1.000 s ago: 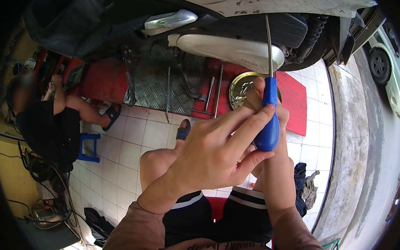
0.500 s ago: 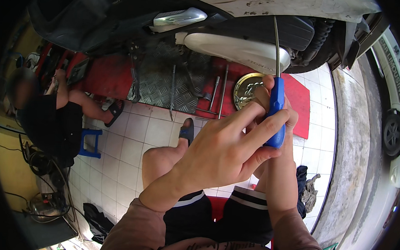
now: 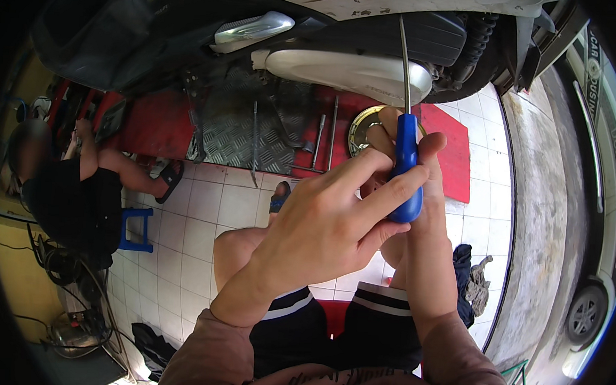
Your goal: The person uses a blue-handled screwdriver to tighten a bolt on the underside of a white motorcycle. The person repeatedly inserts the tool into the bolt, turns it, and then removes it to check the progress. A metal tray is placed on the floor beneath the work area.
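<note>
A screwdriver [image 3: 407,170] with a blue handle and a long metal shaft points up and away from me. Its tip meets the lower edge of a scuffed pale body panel [image 3: 346,1] on a motor scooter. My left hand [image 3: 328,214] is closed around the lower part of the handle. Behind it, my right hand [image 3: 431,167] closes about the handle's upper end, its thumb raised beside it; some of its fingers are hidden. Just beyond my hands sits the scooter's silver engine cover [image 3: 342,74].
A red lift platform with a metal tread plate [image 3: 235,122] carries several long tools and a round gold-rimmed tray [image 3: 360,129]. At left, another person [image 3: 78,187] sits near a blue stool [image 3: 137,229]. Cloths [image 3: 479,282] lie at right; a car [image 3: 599,277] passes outside.
The view has shifted, so the scooter and my hands appear slightly further left. Both hands remain on the screwdriver; my right thumb has lifted outward. The car outside has moved.
</note>
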### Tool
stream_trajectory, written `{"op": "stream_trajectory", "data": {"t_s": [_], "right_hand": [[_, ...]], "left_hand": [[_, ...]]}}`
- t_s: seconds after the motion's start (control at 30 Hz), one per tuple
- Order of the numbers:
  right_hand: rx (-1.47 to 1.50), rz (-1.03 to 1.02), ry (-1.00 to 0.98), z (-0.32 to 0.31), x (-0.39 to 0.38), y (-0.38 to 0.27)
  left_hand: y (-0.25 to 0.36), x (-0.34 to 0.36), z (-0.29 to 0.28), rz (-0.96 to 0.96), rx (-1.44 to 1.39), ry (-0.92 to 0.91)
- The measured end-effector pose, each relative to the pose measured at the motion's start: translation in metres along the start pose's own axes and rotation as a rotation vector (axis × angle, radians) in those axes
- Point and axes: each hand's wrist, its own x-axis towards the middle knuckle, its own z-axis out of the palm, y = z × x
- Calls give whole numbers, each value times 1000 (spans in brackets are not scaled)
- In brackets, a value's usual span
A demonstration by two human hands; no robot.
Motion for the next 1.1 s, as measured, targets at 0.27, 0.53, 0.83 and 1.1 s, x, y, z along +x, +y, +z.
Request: {"op": "stream_trajectory", "data": {"t_s": [0.27,0.53,0.83,1.1], "right_hand": [[165,-2,-75,0,6,-6],[36,-39,84,-9,3,0],[117,-61,-26,-2,8,-2],[99,-24,-83,-16,8,-4]], "left_hand": [[0,-1,4,-13,6,67],[6,0,-1,-82,-2,47],[-1,-1,1,8,27,76],[-1,-1,3,-18,2,155]]}}
